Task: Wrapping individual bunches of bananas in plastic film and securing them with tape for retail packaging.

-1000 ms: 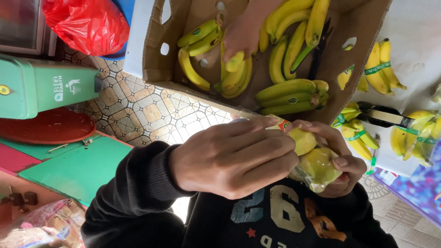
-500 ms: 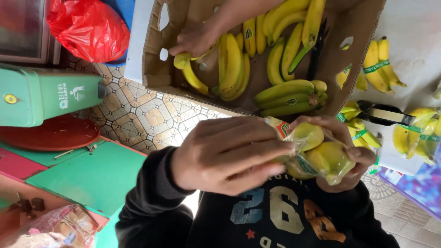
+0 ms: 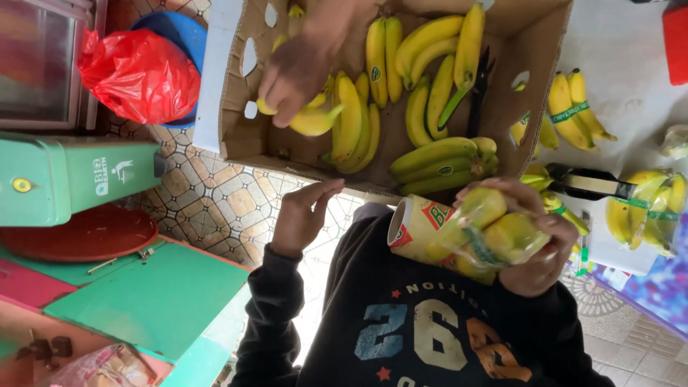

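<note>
My right hand (image 3: 539, 259) grips a small bunch of yellow bananas (image 3: 494, 233) wrapped in clear printed tape, held in front of my dark sweatshirt. The tape roll (image 3: 410, 229) hangs at the bunch's left end. My left hand (image 3: 299, 215) is apart from it to the left, fingers spread, holding nothing. Just beyond both hands lies a cardboard box (image 3: 236, 107) with several banana bunches. Another person's hand (image 3: 297, 72) reaches into the box from the top and rests on a banana (image 3: 313, 120).
A green bin (image 3: 72, 178) and a red lid (image 3: 79, 233) stand at the left, with a red plastic bag (image 3: 140, 72) in a blue tub behind. Taped banana bunches (image 3: 570, 107) lie on a white surface at the right. Patterned floor tiles (image 3: 215, 197) show below.
My left hand has let go of the bunch and moved off to the left, opening. The other person's hand has shifted left inside the box.
</note>
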